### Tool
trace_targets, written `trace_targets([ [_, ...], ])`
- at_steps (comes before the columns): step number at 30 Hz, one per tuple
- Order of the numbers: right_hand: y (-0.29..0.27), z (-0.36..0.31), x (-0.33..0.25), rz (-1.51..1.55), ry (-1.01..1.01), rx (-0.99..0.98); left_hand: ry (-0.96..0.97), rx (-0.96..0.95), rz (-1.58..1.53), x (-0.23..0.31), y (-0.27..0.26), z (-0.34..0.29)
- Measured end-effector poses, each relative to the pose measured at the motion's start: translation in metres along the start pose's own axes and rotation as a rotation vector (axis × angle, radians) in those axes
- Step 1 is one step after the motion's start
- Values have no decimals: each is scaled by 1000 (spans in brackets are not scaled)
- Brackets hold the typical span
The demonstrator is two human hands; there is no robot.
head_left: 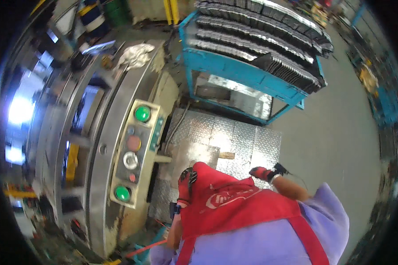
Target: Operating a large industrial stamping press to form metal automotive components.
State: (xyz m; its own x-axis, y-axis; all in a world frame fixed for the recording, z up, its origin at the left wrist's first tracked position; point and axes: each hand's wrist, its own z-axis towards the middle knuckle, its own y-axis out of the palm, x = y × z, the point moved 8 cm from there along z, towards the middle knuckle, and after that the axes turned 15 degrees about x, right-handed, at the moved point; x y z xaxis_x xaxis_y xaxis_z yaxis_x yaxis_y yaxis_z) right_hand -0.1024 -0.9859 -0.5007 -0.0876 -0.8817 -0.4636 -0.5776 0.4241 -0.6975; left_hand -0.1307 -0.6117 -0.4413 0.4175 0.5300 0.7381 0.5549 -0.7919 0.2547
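My left hand [186,184], in a red and black glove, hangs close against the left side of my red apron [234,196]. Its fingers are partly hidden, and I cannot tell whether they are open or closed. On the apron's other side, my right hand [262,173] wears a similar glove. Its fingers look curled, and anything inside them is hidden. Just past the right wrist shows a small black object [280,168] with a thin cord; I cannot make out its kind. The nearest machine part to my left hand is a control panel [135,152] with green, red and white buttons.
A large metal press-like machine [101,132] fills the left, with a crumpled white cloth [137,55] on its ledge. Ahead stands a blue rack [247,70] holding stacked rows of dark metal parts [261,35]. A diamond-plate platform [265,141] covers the floor, with a wooden piece [226,155] on it.
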Motion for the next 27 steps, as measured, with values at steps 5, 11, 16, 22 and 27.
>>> trace_targets([
  [5,-96,46,-76,166,-7,237,-47,-162,7,66,44,50],
  [11,-122,98,-59,107,-17,129,135,-202,218,166,144,59],
  [16,-156,143,-29,-206,-474,269,313,-414,285,194,270,74],
  [22,-257,211,56,275,204,213,1035,-512,729,191,478,103],
  [27,-320,226,75,302,141,237,1351,-624,944,178,644,85],
])
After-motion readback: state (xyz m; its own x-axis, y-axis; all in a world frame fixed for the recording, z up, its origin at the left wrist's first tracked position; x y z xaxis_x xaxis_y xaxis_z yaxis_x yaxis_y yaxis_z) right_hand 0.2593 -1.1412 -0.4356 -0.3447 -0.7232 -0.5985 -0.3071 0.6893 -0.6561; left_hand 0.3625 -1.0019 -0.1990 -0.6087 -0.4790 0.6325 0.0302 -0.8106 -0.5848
